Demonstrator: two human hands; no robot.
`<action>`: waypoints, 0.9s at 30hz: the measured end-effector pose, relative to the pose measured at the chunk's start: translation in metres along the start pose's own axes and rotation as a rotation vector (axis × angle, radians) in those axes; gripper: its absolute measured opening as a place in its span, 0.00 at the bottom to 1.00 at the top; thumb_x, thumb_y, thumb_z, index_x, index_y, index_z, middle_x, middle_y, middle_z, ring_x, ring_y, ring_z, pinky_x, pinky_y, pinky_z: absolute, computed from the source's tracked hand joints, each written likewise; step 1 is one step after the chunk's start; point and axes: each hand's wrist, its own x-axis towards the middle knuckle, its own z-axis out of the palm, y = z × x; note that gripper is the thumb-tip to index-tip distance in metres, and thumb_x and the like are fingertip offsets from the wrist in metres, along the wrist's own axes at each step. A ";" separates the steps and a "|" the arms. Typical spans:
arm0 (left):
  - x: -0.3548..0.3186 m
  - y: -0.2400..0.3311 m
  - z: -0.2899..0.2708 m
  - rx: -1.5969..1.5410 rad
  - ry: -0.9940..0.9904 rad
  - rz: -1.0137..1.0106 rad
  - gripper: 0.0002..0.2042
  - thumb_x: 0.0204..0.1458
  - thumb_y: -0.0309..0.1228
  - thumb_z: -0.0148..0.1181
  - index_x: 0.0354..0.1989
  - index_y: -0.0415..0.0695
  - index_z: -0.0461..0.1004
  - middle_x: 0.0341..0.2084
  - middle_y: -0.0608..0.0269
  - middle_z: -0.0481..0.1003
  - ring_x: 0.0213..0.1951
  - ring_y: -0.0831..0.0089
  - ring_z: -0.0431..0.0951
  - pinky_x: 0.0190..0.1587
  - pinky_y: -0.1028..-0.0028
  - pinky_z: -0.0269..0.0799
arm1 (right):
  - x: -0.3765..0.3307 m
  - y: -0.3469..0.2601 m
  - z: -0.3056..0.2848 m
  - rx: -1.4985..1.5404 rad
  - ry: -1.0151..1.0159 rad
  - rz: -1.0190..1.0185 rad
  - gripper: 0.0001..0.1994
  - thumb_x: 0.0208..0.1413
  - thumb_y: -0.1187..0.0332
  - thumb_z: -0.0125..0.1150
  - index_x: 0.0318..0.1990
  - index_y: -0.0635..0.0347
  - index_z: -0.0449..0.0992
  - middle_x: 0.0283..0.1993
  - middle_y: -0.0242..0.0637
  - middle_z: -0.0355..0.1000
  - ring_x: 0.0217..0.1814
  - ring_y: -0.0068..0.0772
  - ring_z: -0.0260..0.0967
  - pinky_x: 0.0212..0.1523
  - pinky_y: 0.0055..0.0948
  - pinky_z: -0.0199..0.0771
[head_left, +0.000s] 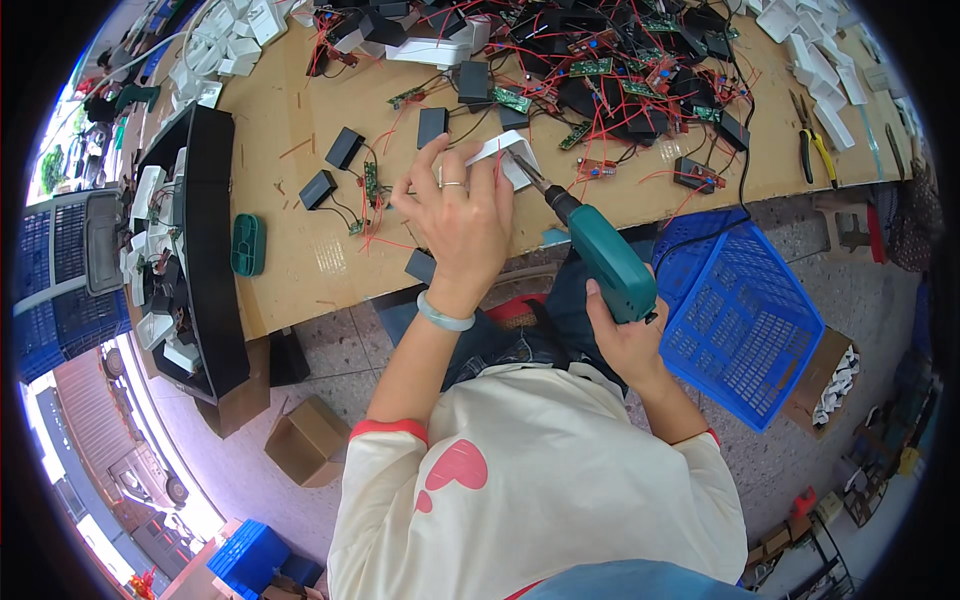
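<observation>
My right hand (628, 340) is closed round the rear of a green electric screwdriver (603, 255). Its metal tip reaches up and left to a white plastic housing (518, 168) near the front edge of the table. My left hand (460, 205), ring on one finger, has its fingertips at the left side of that housing and seems to steady it. Red wires run beside the housing. Left of my left hand lie two black boxes, one of them a small black box (345, 148), wired to a green circuit board (372, 185).
A heap of black boxes, boards and red wires (620, 80) covers the far table. Pliers (818, 150) lie at the right. A long black bin (215, 250) and a green tray (248, 245) stand left. A blue crate (745, 330) sits below the table edge, right of my legs.
</observation>
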 end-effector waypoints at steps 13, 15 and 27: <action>0.000 -0.001 0.000 0.010 -0.002 0.003 0.05 0.47 0.29 0.68 0.33 0.47 0.81 0.44 0.69 0.79 0.58 0.61 0.71 0.55 0.55 0.54 | -0.002 -0.001 0.000 0.016 0.019 0.022 0.14 0.57 0.76 0.66 0.49 0.66 0.73 0.35 0.39 0.77 0.31 0.25 0.75 0.36 0.25 0.76; 0.000 -0.001 0.000 0.013 -0.003 0.004 0.05 0.47 0.29 0.68 0.33 0.47 0.81 0.44 0.69 0.79 0.58 0.61 0.71 0.55 0.55 0.54 | -0.005 -0.001 -0.001 0.020 0.017 0.036 0.14 0.57 0.76 0.66 0.49 0.66 0.73 0.35 0.38 0.77 0.31 0.24 0.75 0.36 0.24 0.75; 0.000 -0.002 0.001 -0.005 0.029 0.001 0.05 0.48 0.29 0.68 0.33 0.48 0.81 0.44 0.71 0.79 0.57 0.62 0.71 0.54 0.55 0.54 | -0.002 -0.004 -0.001 0.036 0.010 0.044 0.13 0.56 0.76 0.66 0.48 0.66 0.73 0.35 0.38 0.77 0.31 0.24 0.75 0.35 0.24 0.75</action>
